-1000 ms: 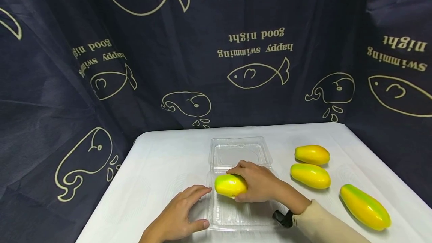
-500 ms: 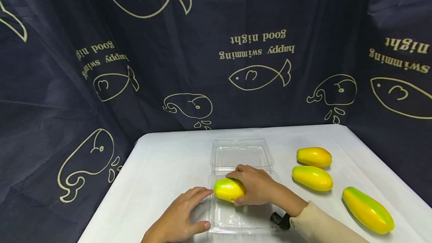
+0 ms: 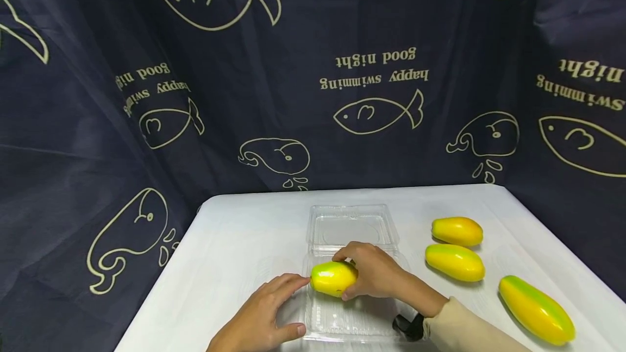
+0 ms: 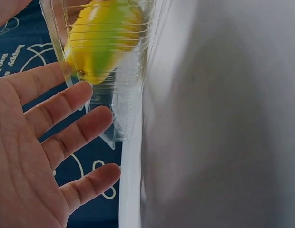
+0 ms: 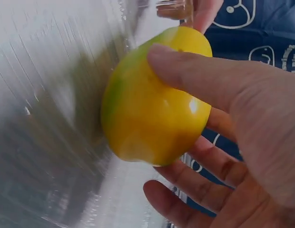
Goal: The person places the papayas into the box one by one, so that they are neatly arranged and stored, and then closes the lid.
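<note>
The right hand (image 3: 374, 273) curls thumb and fingers around a glossy, smooth, oval yellow-green plastic mango (image 3: 334, 278), held over the near half of a clear, ribbed plastic clamshell box (image 3: 352, 316). The left hand (image 3: 266, 314), fingers straight and relaxed, rests against the box's left edge on the white tablecloth (image 3: 235, 243)

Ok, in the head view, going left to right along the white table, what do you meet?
The left hand, flat by the clear box → the mango gripped by the right hand over the clear box → two mangoes side by side, far and near → the longest mango at the right edge.
</note>
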A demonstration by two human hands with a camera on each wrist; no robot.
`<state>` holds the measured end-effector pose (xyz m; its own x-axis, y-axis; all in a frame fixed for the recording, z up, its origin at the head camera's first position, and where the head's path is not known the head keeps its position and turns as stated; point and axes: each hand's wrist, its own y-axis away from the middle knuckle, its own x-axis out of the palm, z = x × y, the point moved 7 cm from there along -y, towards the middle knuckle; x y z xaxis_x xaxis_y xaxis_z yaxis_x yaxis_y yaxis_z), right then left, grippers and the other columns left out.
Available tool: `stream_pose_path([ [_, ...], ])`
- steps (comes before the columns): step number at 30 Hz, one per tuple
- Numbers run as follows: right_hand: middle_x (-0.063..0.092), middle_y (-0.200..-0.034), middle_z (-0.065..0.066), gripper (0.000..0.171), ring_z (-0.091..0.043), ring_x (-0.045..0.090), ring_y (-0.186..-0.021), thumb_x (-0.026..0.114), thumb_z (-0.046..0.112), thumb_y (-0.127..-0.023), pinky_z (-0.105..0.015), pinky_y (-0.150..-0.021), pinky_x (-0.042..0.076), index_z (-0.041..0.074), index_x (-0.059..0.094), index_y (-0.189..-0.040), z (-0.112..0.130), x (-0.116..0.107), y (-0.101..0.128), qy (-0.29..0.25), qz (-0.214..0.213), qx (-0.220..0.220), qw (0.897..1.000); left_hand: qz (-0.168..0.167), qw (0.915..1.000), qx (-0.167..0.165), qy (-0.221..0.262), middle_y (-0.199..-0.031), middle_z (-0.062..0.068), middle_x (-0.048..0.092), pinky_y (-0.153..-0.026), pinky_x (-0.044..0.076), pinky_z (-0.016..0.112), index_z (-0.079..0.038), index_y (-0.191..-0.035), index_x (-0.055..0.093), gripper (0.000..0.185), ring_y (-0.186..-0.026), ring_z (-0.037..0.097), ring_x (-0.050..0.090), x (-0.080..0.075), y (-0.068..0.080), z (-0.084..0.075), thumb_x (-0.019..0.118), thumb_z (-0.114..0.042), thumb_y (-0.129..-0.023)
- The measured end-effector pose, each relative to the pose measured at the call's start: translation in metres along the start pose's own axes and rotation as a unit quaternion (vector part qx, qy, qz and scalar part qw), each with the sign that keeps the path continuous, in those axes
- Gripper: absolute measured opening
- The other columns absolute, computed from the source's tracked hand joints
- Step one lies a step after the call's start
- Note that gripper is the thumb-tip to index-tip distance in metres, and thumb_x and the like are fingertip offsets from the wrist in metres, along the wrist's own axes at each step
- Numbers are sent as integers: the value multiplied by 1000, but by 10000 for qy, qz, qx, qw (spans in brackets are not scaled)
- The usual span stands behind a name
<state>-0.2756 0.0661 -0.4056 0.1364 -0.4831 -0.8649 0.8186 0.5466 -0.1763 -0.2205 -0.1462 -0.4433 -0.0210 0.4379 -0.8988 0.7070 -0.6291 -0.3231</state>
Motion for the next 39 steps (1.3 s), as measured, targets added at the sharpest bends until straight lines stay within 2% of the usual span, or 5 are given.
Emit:
stream_pose_path([
  [3, 70, -112, 4, 65, -15, 66, -97, 97, 28, -60, -37, -84, 55, 14, 72, -118, -5, 1, 2, -706, 79, 123, 9974, 30, 10000, 13, -6, -145, -10, 52, -97, 50, 49, -31, -151, 42, 74, -127, 12, 54, 2, 0, 1, 68, -58, -87],
  [7, 71, -118, -4, 63, -23, 68, -99, 96, 19, -60, -44, -85, 58, 11, 71, -118, -14, 5, 4, -1819, 137, 552, 9817, 92, 9999, -62, 34, -144, -10, 52, -97, 50, 49, -32, -152, 42, 73, -127, 12, 54, 3, 0, 1, 66, -58, -87],
  [11, 72, -117, -6, 62, -24, 68, -98, 96, 16, -58, -40, -83, 58, 12, 73, -115, -17, 6, 5, -2244, 108, 892, 9703, 105, 9999, -125, 45, -145, -11, 51, -98, 50, 49, -34, -152, 41, 73, -127, 11, 54, 2, 1, 2, 65, -59, -88],
  [21, 74, -114, -4, 64, -21, 67, -95, 98, 19, -56, -37, -82, 57, 8, 74, -115, -18, 3, 9, -2020, -113, 1224, 9716, -64, 9999, 80, -40, -144, -11, 51, -99, 50, 46, -30, -152, 42, 75, -126, 10, 54, -1, 1, 0, 67, -58, -87],
  [39, 67, -110, -7, 57, -16, 62, -94, 95, 27, -64, -35, -79, 54, 9, 74, -114, -7, 0, 12, -1268, -192, 999, 9867, -58, 9998, 112, 126, -144, -12, 51, -99, 50, 45, -30, -152, 42, 74, -125, 10, 54, 1, 2, -1, 67, -56, -88],
])
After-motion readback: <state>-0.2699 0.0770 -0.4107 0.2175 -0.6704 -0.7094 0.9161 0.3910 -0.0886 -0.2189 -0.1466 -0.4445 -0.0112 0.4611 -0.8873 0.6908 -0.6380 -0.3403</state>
